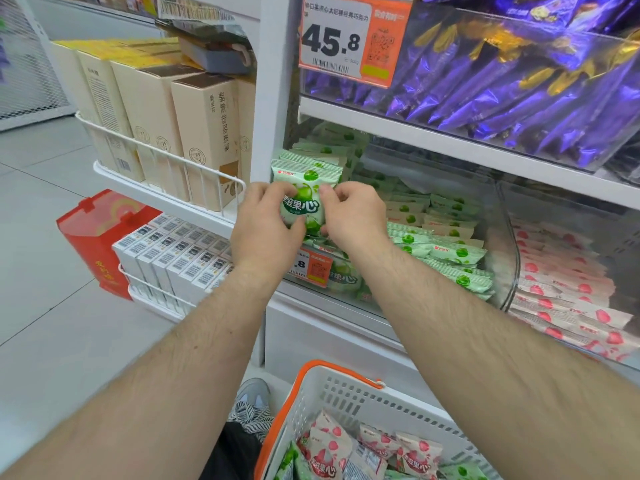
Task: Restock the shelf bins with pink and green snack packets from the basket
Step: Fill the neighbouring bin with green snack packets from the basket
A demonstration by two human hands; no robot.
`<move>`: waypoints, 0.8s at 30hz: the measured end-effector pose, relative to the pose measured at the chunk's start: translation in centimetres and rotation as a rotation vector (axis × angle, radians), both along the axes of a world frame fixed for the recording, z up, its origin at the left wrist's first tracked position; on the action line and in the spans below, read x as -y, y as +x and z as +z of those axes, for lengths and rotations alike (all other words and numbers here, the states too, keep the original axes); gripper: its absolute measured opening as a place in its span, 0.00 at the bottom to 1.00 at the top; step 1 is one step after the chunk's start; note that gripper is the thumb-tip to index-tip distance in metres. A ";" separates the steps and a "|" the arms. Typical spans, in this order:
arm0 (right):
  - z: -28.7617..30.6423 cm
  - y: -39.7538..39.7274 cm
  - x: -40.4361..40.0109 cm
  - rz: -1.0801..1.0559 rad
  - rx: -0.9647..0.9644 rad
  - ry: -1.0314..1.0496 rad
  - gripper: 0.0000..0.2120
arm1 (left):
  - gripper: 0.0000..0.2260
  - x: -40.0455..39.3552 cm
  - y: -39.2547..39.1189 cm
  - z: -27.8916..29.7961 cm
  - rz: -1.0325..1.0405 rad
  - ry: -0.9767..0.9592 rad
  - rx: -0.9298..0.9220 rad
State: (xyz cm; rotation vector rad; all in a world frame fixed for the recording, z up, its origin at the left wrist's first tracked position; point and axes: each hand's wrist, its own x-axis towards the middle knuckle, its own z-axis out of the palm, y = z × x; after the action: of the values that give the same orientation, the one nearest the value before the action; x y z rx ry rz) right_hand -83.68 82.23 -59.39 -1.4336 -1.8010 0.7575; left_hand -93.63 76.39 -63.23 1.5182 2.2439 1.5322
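Together, left hand [265, 220] and right hand [353, 211] grip green packets [304, 199].

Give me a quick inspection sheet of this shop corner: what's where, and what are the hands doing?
Surface: white shelving holding clear bins.
Job's things: green packet held at the front of the green bin; pink bin to its right holds pink packets; white basket with orange rim below holds pink and green packets.
Clutter: purple packets in the bin above; beige boxes, white boxes and a red box to the left.
Hands: left hand and right hand both grip the green packet.
Cables: nothing seen.
Surroundings: grey tiled floor; price tag reading 45.8.
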 end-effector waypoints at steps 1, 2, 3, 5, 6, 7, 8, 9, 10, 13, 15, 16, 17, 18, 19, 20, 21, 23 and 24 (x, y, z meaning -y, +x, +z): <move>-0.1 -0.3 -0.1 0.000 0.018 -0.011 0.19 | 0.15 -0.1 0.0 0.0 0.018 -0.011 -0.010; -0.2 -0.5 -0.2 0.002 0.035 -0.017 0.19 | 0.14 -0.1 0.0 0.0 0.036 -0.022 -0.019; -0.2 -0.7 -0.2 0.003 0.050 -0.023 0.19 | 0.14 -0.1 0.0 0.0 0.052 -0.034 -0.026; 0.0 -0.7 -0.1 0.007 0.059 -0.032 0.19 | 0.14 0.0 0.1 0.1 0.067 -0.048 -0.027; 0.1 -0.6 0.0 0.013 0.056 -0.040 0.19 | 0.14 0.0 0.1 0.1 0.066 -0.050 -0.020; 0.2 -0.4 0.2 0.019 0.046 -0.047 0.19 | 0.14 0.0 0.1 0.0 0.063 -0.051 -0.008; 0.2 -0.1 0.3 0.027 0.032 -0.048 0.19 | 0.14 0.0 0.0 0.0 0.058 -0.050 0.008; 0.3 0.2 0.5 0.033 0.018 -0.044 0.18 | 0.13 0.1 0.0 0.0 0.052 -0.046 0.025; 0.3 0.4 0.7 0.040 0.009 -0.038 0.17 | 0.13 0.3 -0.1 0.0 0.044 -0.035 0.041; 0.2 0.9 1.1 0.049 -0.007 -0.025 0.13 | 0.12 0.6 -0.1 0.1 0.020 -0.006 0.062; 0.1 1.1 1.3 0.042 -0.015 -0.019 0.12 | 0.12 0.8 -0.1 0.2 0.012 0.004 0.059; 0.0 1.2 1.4 0.038 -0.007 -0.012 0.13 | 0.12 0.9 -0.1 0.4 0.013 0.011 0.059; 0.1 1.3 1.5 0.035 0.006 0.001 0.13 | 0.12 1.1 0.0 0.6 0.014 0.016 0.062; 0.1 1.5 1.7 0.031 0.016 0.017 0.13 | 0.12 1.4 0.2 0.8 0.015 0.012 0.060; 0.1 1.7 1.9 0.026 0.016 0.039 0.12 | 0.12 1.6 0.6 1.1 0.018 -0.005 0.054; 0.0 2.0 2.2 0.018 0.002 0.074 0.09 | 0.12 1.8 1.0 1.2 0.011 -0.034 0.052; -0.1 2.3 2.6 0.005 -0.024 0.135 0.07 | 0.11 2.1 1.5 1.2 -0.014 -0.068 0.058; -0.6 3.1 3.9 -0.019 -0.094 0.332 0.03 | 0.07 2.7 3.0 1.2 -0.149 -0.161 0.052; -1.0 3.6 4.7 -0.017 -0.138 0.436 0.04 | 0.07 3.1 3.7 1.2 -0.252 -0.241 -0.008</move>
State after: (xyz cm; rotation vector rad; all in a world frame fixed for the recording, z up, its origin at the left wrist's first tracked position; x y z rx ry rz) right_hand -80.07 77.53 -60.43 -1.0810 -1.7136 0.4079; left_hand -89.89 73.31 -62.04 1.6570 2.0544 1.1456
